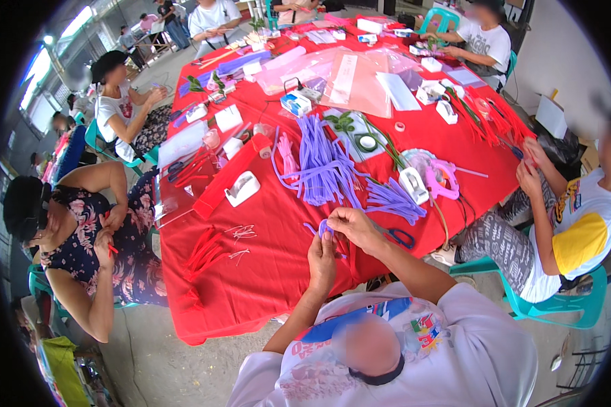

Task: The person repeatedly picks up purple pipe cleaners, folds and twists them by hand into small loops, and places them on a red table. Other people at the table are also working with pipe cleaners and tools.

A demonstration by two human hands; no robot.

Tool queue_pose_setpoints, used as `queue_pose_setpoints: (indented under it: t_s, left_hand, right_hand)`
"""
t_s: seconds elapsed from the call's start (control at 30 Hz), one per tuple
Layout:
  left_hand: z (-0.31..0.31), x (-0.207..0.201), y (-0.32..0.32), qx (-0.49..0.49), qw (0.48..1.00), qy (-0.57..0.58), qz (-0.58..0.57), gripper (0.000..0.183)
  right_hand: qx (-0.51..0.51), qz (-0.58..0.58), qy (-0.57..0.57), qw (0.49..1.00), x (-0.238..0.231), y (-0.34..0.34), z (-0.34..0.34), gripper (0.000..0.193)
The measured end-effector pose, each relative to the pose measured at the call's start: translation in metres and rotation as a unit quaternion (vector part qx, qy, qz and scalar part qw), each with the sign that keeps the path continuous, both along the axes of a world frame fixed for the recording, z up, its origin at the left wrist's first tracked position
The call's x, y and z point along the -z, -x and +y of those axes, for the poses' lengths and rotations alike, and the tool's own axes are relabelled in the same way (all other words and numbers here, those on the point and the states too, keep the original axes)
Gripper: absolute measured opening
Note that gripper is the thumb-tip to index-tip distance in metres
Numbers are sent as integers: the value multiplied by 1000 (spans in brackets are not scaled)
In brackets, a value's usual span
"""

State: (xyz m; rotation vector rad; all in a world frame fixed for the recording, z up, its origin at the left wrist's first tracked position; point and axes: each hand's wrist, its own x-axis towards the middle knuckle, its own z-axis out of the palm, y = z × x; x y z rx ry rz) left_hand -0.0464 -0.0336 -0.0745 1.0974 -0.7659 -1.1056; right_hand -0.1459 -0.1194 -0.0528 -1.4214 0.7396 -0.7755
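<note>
A purple pipe cleaner (326,228), bent into a small loop, is pinched between my two hands just above the near part of the red-covered table. My left hand (322,258) grips it from below with thumb and fingers. From the right, my right hand (354,226) closes on its upper side. Beyond my hands lies a large bundle of purple pipe cleaners (319,159). A smaller purple bunch (395,201) rests to its right. Dark-handled scissors (402,237) lie beside my right forearm.
White tape dispensers (242,188) stand left and right. Red pipe cleaners (204,254) lie at near left, a pink glue gun (443,179) at right. Farther back are a small blue-white box (296,103) and plastic sheets (360,81). Several people sit around the table (251,298).
</note>
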Motion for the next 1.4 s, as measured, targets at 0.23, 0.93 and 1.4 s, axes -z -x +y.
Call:
queue_pose_setpoints:
  t_s: [0.23,0.93,1.4]
  left_hand:
    - [-3,-13,9,-16,999,-15,-34,29]
    - [9,-10,-6,24,999,-16,-19,36]
    - [10,-26,-50,-104,990,-14,-94,21]
  right_hand:
    - [33,-108,-20,993,-2,0,7,8]
    - [59,-41,-57,996,-7,-7,5,7]
    - [51,23,66,996,-5,-38,14,8]
